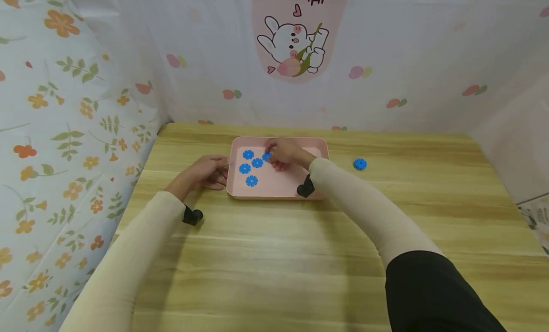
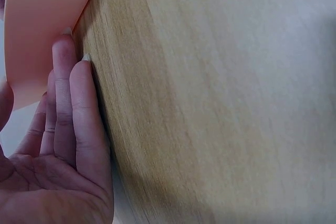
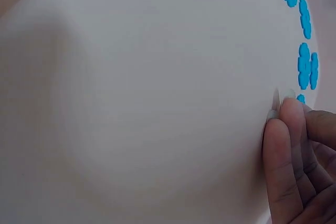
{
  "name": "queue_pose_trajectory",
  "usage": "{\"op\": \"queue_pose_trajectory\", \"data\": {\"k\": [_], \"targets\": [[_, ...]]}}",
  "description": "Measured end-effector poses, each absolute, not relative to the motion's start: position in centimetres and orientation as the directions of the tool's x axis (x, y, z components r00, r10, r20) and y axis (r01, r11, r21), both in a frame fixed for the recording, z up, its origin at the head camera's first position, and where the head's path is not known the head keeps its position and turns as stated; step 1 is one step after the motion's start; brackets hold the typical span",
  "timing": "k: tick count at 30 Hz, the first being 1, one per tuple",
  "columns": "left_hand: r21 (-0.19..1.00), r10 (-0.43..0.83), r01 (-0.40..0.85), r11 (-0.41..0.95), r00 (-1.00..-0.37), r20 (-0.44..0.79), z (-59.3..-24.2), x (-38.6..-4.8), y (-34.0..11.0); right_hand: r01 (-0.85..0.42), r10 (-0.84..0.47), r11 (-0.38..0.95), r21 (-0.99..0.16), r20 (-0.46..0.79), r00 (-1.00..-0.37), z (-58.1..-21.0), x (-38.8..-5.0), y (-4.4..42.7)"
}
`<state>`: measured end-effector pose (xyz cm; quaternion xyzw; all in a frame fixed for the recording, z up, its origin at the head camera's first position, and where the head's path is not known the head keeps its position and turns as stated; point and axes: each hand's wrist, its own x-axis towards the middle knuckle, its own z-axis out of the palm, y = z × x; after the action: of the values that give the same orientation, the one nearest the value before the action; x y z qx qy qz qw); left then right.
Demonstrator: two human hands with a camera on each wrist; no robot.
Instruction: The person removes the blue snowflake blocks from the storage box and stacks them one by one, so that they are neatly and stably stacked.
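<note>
Several blue notched discs (image 1: 251,181) lie apart in the left half of a pink tray (image 1: 274,197). My right hand (image 1: 286,152) is over the tray, thumb and fingers around one more blue disc (image 1: 267,156). In the right wrist view that hand (image 3: 296,161) hides most of this disc (image 3: 301,99), and other discs (image 3: 304,66) stand beyond it. At the tray's left side, my left hand (image 1: 206,172) touches the rim. The left wrist view shows this hand (image 2: 63,140) with straight fingers against the outer wall of the tray (image 2: 44,30).
To the right of the tray, a small pile of blue discs (image 1: 360,164) sits on the wooden table (image 1: 257,256). A patterned cloth (image 1: 206,46) hangs behind the table, and a flowered one (image 1: 73,146) hangs on the left.
</note>
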<state>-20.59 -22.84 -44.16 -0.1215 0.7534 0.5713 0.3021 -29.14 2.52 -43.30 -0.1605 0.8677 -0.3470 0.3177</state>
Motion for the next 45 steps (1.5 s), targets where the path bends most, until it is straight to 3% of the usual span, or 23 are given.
{"op": "queue_pose_trajectory", "data": {"k": [20,32,38,45], "targets": [[0.785,0.154,-0.533,0.316,-0.788,-0.596,-44.6,-20.6,-22.4,-0.018,-0.394,0.806,-0.591,-0.514,-0.762,-43.1,-29.2,3.0],[0.785,0.164,-0.538,0.308,-0.783,-0.601,-44.5,-20.5,-22.5,0.024,-0.481,0.704,-0.709,-0.501,-0.72,-41.6,-28.4,5.3],[0.787,0.168,-0.53,0.316,-0.785,-0.596,-44.5,-20.6,-22.6,0.076,-0.496,0.628,-0.774,-0.474,-0.727,-41.2,-28.8,6.6],[0.795,0.171,-0.518,0.315,-0.793,-0.584,-44.3,-20.6,-22.8,0.044,-0.511,0.561,-0.826,-0.388,-0.767,-40.5,-28.6,8.2]]}}
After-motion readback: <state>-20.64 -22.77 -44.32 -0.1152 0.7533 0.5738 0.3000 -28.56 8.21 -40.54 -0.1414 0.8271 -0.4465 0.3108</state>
